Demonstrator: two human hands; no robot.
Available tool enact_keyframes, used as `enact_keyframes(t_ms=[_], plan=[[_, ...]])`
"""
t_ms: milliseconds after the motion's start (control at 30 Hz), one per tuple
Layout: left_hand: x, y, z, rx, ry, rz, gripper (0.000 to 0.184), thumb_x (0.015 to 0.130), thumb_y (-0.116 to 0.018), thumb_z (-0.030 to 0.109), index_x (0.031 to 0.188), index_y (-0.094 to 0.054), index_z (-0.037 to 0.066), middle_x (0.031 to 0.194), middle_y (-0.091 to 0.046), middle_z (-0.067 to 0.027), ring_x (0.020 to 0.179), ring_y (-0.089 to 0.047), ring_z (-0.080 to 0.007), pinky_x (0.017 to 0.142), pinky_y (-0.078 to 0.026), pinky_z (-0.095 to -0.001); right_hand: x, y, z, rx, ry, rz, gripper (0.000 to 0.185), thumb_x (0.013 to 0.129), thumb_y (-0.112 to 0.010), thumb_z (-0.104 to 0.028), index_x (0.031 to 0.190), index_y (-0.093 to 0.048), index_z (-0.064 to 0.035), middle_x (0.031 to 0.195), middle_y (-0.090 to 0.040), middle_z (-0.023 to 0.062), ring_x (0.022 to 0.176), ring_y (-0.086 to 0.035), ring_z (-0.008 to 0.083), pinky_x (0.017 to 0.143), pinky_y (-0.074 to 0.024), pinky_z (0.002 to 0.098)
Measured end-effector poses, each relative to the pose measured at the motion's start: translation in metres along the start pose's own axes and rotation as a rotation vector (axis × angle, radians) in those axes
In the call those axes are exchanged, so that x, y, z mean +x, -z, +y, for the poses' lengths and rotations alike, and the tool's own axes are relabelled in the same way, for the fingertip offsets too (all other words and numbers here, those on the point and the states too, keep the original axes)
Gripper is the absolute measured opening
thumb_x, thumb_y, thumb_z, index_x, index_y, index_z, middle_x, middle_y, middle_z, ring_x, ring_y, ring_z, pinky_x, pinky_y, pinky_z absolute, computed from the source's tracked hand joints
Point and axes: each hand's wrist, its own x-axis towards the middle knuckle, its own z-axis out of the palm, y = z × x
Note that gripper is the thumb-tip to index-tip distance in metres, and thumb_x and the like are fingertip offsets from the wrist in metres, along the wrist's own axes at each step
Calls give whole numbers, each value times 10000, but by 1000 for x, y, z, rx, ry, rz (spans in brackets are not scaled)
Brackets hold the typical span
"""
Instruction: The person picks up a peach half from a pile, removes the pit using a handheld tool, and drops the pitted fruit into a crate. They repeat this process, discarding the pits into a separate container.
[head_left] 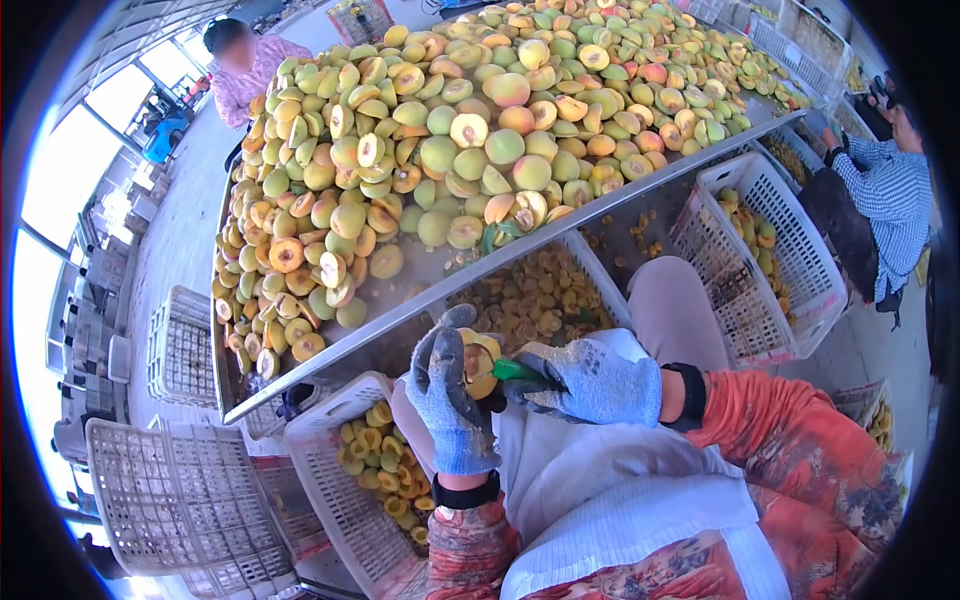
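Near the middle of the frame, the left hand pinched a cut peach in its gloved fingers. It held the peach up, likely so the other hand could get at it. The right hand was curled around a green tool that pointed left at the peach. The tool's tip was too hard to see. Across the top, a big heap of peaches lay on the table, perhaps close so they were easy to reach. At lower left, a crate held halves. Small bits lay under the table's edge, maybe caught there.
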Motion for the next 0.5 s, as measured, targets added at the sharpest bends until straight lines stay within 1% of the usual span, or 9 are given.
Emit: enact_keyframes(t_ms=[67, 200, 267, 300, 333, 400, 433, 467, 500], plan=[[-6, 0, 13, 119, 45, -162, 295, 870, -540, 229, 1034, -576, -14, 888, -610, -118, 633, -607, -152, 400, -454, -216, -1, -5, 20, -83, 95, 32, 422, 784, -568, -477, 996, -560, -112, 624, -570, 175, 517, -568, 326, 454, -446, 397], [-9, -7, 17, 158, 70, -190, 296, 871, -535, 220, 1031, -574, -26, 883, -612, -127, 636, -614, -155, 406, -456, -204, -5, -9, 25, -271, 204, 184, 379, 829, -543, -448, 998, -548, -109, 576, -546, 113, 429, -530, 244, 401, -411, 341], [-9, -12, 11, 5, 69, -95, 306, 873, -533, 225, 1030, -571, -35, 898, -611, -119, 674, -623, -167, 433, -473, -218, 0, -2, 7, 984, -352, -328, 302, 860, -550, -298, 1089, -544, -100, 767, -611, 99, 541, -567, 225, 491, -453, 351], [-6, -10, 4, 3, 14, -93, 312, 873, -534, 237, 1023, -574, -34, 919, -610, -109, 711, -625, -173, 469, -488, -234, 2, 5, 1, 688, -315, -395, 311, 877, -538, -281, 1124, -539, -92, 843, -589, 36, 559, -538, 130, 494, -431, 293], [-5, -10, 0, 10, 18, -93, 312, 873, -534, 237, 1023, -574, -34, 919, -610, -109, 711, -625, -173, 469, -488, -234, 4, 10, 2, 696, -317, -395, 311, 877, -538, -281, 1124, -539, -92, 843, -589, 36, 559, -538, 130, 494, -431, 293], [-2, -10, -2, 156, 54, -32, 397, 831, -532, 304, 1034, -551, -36, 838, -585, -125, 611, -594, -195, 420, -452, -249, 6, 15, 5, 912, -525, -533, 309, 885, -521, -280, 1120, -536, -81, 838, -596, 44, 584, -552, 159, 524, -430, 324], [-1, -12, 0, 160, 54, -37, 397, 831, -532, 304, 1034, -551, -36, 838, -585, -125, 611, -594, -195, 420, -452, -249, 4, 13, 10, 956, -445, -483, 288, 882, -517, -296, 1074, -551, -84, 812, -608, 94, 575, -568, 232, 527, -434, 348], [1, -14, 3, 154, 68, -37, 392, 842, -523, 311, 1033, -553, -30, 806, -581, -115, 561, -573, -180, 390, -421, -239, 5, 11, 13, 957, -442, -477, 288, 882, -517, -296, 1074, -551, -84, 812, -608, 94, 575, -568, 232, 527, -434, 348], [2, -16, 6, 146, 83, -36, 389, 852, -514, 318, 1031, -555, -24, 774, -577, -105, 511, -552, -164, 359, -390, -230, 5, 8, 14, 509, -236, -280, 311, 875, -517, -316, 1070, -545, -76, 777, -602, 114, 567, -571, 250, 508, -434, 362]])
